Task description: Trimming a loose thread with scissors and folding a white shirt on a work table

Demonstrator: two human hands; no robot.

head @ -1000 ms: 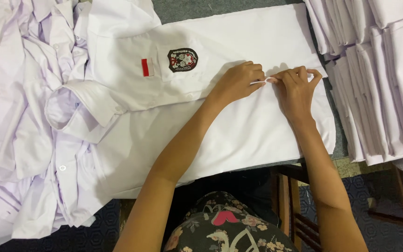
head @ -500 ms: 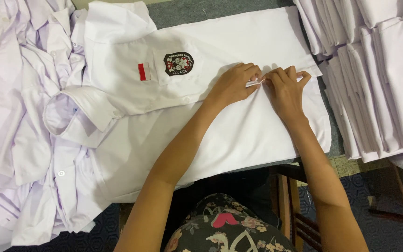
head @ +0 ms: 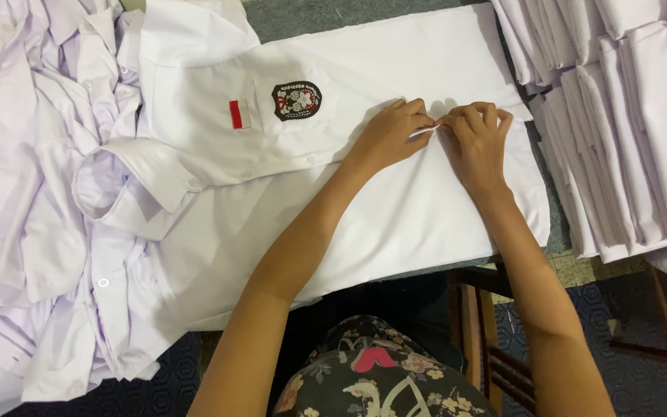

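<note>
A white short-sleeved shirt (head: 395, 224) lies flat in front of me, its collar to the left. It carries a dark embroidered badge (head: 296, 100) and a small red patch (head: 239, 114) on the chest pocket. My left hand (head: 391, 133) and my right hand (head: 476, 139) meet over the shirt's front placket, toward its lower end. Both pinch the fabric edge between fingertips and thumb, almost touching each other. What lies between the fingertips is too small to make out.
A loose heap of white shirts (head: 32, 208) covers the left side. Several folded white shirts (head: 627, 116) are stacked in overlapping rows at the right. Grey table surface (head: 333, 14) shows at the top. A wooden chair frame (head: 480, 332) and my floral-clothed lap (head: 372, 378) are below.
The view has shifted a little. Both hands stay pinched together on the shirt's front edge, with only small finger movement.
</note>
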